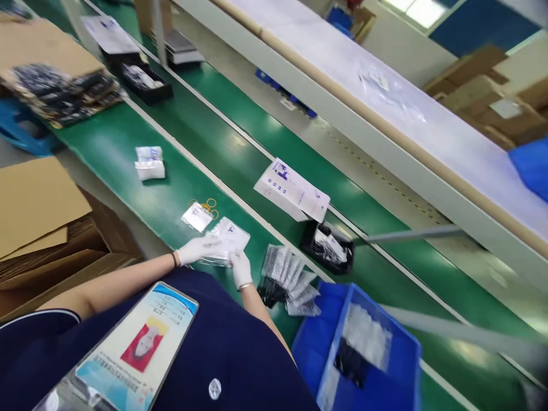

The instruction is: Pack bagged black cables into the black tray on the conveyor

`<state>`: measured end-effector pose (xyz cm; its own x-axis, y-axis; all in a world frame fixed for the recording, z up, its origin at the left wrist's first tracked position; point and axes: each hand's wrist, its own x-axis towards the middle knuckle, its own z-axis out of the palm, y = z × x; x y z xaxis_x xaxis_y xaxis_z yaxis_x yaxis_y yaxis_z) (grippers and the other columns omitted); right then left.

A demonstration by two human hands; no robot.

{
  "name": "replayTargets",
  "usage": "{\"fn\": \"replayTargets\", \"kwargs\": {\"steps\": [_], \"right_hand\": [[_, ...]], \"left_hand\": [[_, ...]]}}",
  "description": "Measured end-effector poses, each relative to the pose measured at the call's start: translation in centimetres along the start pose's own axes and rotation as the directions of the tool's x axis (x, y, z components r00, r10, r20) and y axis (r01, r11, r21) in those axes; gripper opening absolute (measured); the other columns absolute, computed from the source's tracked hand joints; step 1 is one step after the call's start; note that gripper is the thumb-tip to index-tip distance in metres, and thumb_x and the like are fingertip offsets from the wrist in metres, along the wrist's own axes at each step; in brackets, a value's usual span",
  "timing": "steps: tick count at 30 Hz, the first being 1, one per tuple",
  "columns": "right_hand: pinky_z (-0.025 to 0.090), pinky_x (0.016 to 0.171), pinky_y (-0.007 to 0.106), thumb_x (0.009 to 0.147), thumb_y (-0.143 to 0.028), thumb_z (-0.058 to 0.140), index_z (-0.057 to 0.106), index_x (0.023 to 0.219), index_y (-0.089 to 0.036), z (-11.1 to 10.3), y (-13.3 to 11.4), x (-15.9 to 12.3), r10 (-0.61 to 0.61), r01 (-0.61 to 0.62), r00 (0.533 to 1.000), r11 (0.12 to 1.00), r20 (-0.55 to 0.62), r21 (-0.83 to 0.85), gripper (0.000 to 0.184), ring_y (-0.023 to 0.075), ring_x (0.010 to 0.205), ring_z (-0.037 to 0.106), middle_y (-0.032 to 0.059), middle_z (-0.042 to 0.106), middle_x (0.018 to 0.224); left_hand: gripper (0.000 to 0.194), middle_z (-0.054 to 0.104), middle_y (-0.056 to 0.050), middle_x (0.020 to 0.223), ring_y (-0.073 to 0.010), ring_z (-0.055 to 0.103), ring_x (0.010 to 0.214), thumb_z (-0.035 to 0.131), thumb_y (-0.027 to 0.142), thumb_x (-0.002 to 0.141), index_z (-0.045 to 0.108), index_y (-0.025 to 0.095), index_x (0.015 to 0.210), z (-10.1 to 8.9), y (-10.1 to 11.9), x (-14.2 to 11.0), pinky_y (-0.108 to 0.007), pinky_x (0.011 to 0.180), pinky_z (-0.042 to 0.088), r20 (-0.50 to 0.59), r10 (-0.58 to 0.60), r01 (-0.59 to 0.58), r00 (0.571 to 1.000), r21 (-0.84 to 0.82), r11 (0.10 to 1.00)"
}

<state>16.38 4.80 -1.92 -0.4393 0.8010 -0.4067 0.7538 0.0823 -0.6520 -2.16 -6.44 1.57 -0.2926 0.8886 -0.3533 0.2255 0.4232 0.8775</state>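
Note:
Both my hands wear white gloves and meet over a small stack of clear plastic bags (pixel 228 240) on the green belt's near edge. My left hand (pixel 197 249) lies on the stack's left side with its fingers curled over the bags. My right hand (pixel 241 268) pinches the stack's lower right corner. Just left of the stack lie a single small bagged item (pixel 196 217) and a few yellow rubber bands (pixel 209 205). To the right of my right hand, a fanned pile of bagged dark parts (pixel 287 279) rests on the belt.
A white printed box (pixel 292 190) and a black tray of parts (pixel 327 247) lie on the belt beyond. A blue bin (pixel 385 379) holding bags stands at lower right. A white wrapped bundle (pixel 149 162) sits farther left. Cardboard (pixel 38 205) is stacked left; a shelf (pixel 385 108) crosses above.

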Motion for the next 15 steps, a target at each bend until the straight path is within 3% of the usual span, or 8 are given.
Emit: {"fn": "replayTargets", "kwargs": {"steps": [2, 5, 8, 10, 12, 15], "right_hand": [[0.055, 0.073, 0.033, 0.086, -0.044, 0.052, 0.062, 0.089, -0.021, 0.2, 0.3, -0.3, 0.047, -0.048, 0.998, 0.999, -0.037, -0.017, 0.026, 0.0206, 0.082, 0.067, 0.0039, 0.068, 0.08], [0.047, 0.098, 0.043, 0.089, -0.045, 0.048, 0.064, 0.1, -0.019, -3.1, 2.5, 0.3, 0.096, -0.109, 0.98, 0.992, -0.172, -0.068, 0.032, 0.0269, 0.112, 0.059, 0.0111, 0.067, 0.108], [0.024, 0.114, 0.056, 0.088, -0.04, 0.051, 0.059, 0.121, -0.012, -7.7, 5.9, 0.9, 0.133, -0.223, 0.911, 0.955, -0.39, -0.195, 0.044, 0.038, 0.138, 0.031, 0.0227, 0.041, 0.145], [0.019, 0.114, 0.058, 0.082, -0.038, 0.061, 0.06, 0.12, -0.008, -9.3, 7.8, 1.2, 0.119, -0.307, 0.873, 0.888, -0.474, -0.343, 0.049, 0.0431, 0.141, 0.02, 0.0255, 0.026, 0.153], [0.019, 0.114, 0.057, 0.079, -0.035, 0.065, 0.065, 0.112, -0.007, -9.2, 8.9, 1.3, 0.075, -0.313, 0.883, 0.829, -0.463, -0.464, 0.043, 0.0444, 0.141, 0.018, 0.0257, 0.024, 0.154], [0.015, 0.116, 0.056, 0.081, -0.025, 0.06, 0.067, 0.106, -0.009, -7.6, 9.3, 1.6, 0.082, -0.236, 0.925, 0.89, -0.372, -0.39, 0.03, 0.0413, 0.143, 0.017, 0.0223, 0.029, 0.153]], "left_hand": [[0.058, 0.066, -0.014, 0.126, -0.0326, 0.058, 0.119, 0.056, 0.055, 0.079, 0.072, 0.011, 0.114, 0.5, 0.5, 2.2, -0.039, 0.108, 0.042, 0.003, 0.003, -0.003, 1.0, -0.063, 0.998], [0.052, 0.068, -0.015, 0.121, -0.0318, 0.059, 0.117, 0.058, 0.052, 0.077, 0.074, 0.011, 0.105, 0.1, 0.2, 3.5, -0.038, 0.107, 0.043, -0.022, -0.006, 0.003, 1.0, -0.117, 0.993], [0.051, 0.068, -0.013, 0.122, -0.0314, 0.058, 0.119, 0.06, 0.054, 0.075, 0.074, 0.013, 0.102, -1.1, -0.5, 2.6, -0.039, 0.108, 0.041, -0.029, -0.041, 0.037, 0.999, -0.131, 0.991], [0.052, 0.068, -0.013, 0.122, -0.0311, 0.057, 0.12, 0.06, 0.055, 0.075, 0.073, 0.013, 0.102, -1.6, -1.2, 1.6, -0.04, 0.11, 0.04, -0.05, -0.07, 0.063, 0.996, -0.131, 0.989], [0.052, 0.068, -0.012, 0.123, -0.0306, 0.057, 0.12, 0.06, 0.055, 0.075, 0.073, 0.013, 0.101, -1.6, -1.8, 1.1, -0.04, 0.111, 0.039, -0.069, -0.089, 0.08, 0.994, -0.125, 0.989], [0.049, 0.068, -0.01, 0.122, -0.0302, 0.057, 0.121, 0.06, 0.055, 0.075, 0.074, 0.015, 0.1, -1.1, -2.5, 1.2, -0.039, 0.112, 0.039, -0.065, -0.094, 0.086, 0.993, -0.121, 0.989]]}}
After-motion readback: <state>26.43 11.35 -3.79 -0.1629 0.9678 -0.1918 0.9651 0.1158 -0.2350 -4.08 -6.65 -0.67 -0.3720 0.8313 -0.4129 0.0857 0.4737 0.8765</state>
